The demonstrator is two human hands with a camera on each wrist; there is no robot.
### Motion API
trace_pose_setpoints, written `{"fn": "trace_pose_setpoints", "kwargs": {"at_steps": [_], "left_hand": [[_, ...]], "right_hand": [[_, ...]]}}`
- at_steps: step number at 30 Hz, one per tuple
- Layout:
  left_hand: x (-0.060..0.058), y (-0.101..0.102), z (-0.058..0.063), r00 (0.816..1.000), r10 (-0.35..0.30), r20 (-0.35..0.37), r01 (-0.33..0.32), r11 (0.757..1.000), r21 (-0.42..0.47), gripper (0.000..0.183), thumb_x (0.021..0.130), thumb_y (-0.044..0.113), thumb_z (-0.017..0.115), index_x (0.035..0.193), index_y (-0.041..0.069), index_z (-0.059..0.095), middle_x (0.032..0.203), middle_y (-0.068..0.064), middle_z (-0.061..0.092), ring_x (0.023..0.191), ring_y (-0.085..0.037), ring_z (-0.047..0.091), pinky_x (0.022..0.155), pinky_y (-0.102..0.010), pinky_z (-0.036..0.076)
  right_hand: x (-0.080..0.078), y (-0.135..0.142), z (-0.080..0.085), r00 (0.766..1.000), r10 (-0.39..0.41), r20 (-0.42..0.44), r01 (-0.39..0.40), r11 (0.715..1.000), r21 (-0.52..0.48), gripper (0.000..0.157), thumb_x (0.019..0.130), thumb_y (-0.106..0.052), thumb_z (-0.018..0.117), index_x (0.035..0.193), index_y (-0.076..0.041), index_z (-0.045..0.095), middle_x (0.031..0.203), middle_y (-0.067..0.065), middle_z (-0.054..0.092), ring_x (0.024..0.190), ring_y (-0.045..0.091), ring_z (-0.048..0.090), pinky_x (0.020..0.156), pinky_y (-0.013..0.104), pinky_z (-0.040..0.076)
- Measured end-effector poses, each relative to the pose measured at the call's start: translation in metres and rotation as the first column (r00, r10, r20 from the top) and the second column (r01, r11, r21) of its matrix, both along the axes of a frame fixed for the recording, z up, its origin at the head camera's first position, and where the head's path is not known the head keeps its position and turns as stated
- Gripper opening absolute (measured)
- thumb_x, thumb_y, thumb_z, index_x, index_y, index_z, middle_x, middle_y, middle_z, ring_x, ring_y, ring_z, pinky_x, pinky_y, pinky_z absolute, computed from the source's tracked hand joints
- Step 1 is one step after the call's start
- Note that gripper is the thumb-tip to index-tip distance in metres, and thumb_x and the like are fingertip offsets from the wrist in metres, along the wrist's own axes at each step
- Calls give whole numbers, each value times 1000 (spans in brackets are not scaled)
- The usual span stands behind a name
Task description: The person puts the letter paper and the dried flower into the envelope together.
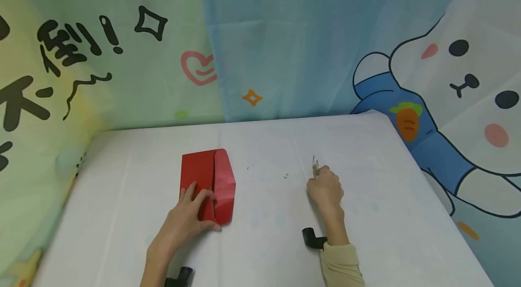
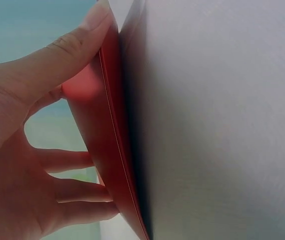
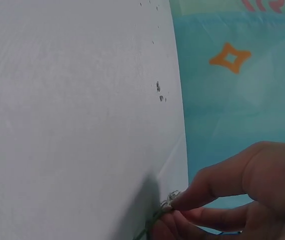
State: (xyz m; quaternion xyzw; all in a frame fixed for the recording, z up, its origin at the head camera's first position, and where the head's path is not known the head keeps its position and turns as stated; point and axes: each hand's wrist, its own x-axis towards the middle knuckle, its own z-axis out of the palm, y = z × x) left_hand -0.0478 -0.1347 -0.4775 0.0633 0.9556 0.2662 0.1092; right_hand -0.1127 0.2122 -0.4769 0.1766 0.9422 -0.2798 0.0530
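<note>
A red paper envelope (image 1: pixel 197 167) lies on the white table with its lighter flap (image 1: pixel 224 187) opened out to the right. My left hand (image 1: pixel 183 219) rests on its lower part, fingers spread and the thumb at the near edge. From the left wrist, the fingertips (image 2: pixel 102 192) touch the red paper. Farther right, my right hand (image 1: pixel 327 189) pinches a thin, wiry, sprig-like thing (image 1: pixel 315 165) between thumb and fingers. Pale tangled bits and a green stem-like end (image 3: pixel 141 234) show in the right wrist view; the fingers hide the rest.
Small dark crumbs (image 1: pixel 286 175) are scattered on the white table (image 1: pixel 260 251) between the hands. A printed curtain (image 1: pixel 277 42) hangs along the table's back edge. Black wrist mounts (image 1: pixel 313 238) stick out beside both forearms.
</note>
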Motion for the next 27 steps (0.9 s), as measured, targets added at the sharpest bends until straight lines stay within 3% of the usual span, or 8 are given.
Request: {"fn": "trace_pose_setpoints", "kwargs": {"at_steps": [8, 11, 16, 21, 27], "left_hand": [[1, 0, -2, 1000, 5, 4, -5, 1000, -3, 71, 64, 50, 86, 123, 30, 53, 153, -21, 31, 139, -58, 26, 84, -70, 47], [1, 0, -2, 1000, 3, -3, -3, 1000, -5, 72, 64, 49, 87, 124, 29, 53, 153, -22, 31, 139, -56, 27, 83, -68, 49], [0, 1, -2, 1000, -2, -13, 1, 1000, -15, 73, 64, 48, 87, 125, 29, 53, 153, -22, 32, 138, -58, 27, 86, -69, 48], [0, 1, -3, 1000, 1, -8, -1, 1000, -21, 73, 64, 47, 88, 125, 28, 53, 152, -22, 32, 138, -59, 27, 86, -70, 47], [-1, 1, -3, 1000, -2, -16, 2, 1000, -29, 74, 63, 47, 88, 125, 28, 53, 152, -23, 33, 136, -60, 28, 86, -70, 47]], "right_hand": [[1, 7, -1, 1000, -11, 23, 14, 993, -120, 38, 83, -9, 50, 118, 1, 60, 100, 20, 68, 79, 29, 65, 53, 31, 45], [1, 6, -1, 999, -23, 30, 29, 978, -205, 39, 81, -6, 50, 118, -1, 61, 92, 16, 68, 68, 22, 64, 53, 27, 45], [1, 2, -2, 999, -23, 40, 37, 919, -392, 35, 85, -2, 52, 118, 1, 61, 88, 16, 68, 53, 13, 66, 54, 26, 55], [2, -7, -4, 999, -22, 48, 44, 856, -514, 30, 89, -1, 58, 119, 2, 60, 94, 20, 69, 63, 14, 68, 60, 30, 60], [0, -13, -4, 999, -21, 41, 41, 811, -584, 29, 90, -3, 60, 118, 1, 61, 95, 19, 69, 66, 16, 69, 63, 33, 60]]}}
